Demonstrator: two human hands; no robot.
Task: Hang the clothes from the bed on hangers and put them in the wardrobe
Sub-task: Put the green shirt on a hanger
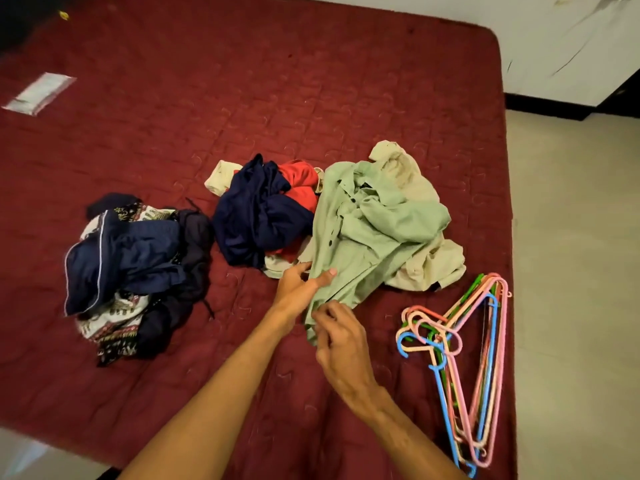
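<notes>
From the head view, the crumpled pale green buttoned cotton shirt [374, 230] is lying on the dark red quilted bed [311, 81]. The left hand [298, 285] is pinching the shirt's near hem, thumb on top, and the right hand [341, 344] is gripping the same hem just nearer the person. The bundle of pastel plastic hangers [464, 358] is lying right of the shirt, and the navy and red heap of clothes [263, 216] is touching its left side. The shirt is looking light, limp and easy to bunch, so the shoulders or collar are probably the best hold for hanging.
</notes>
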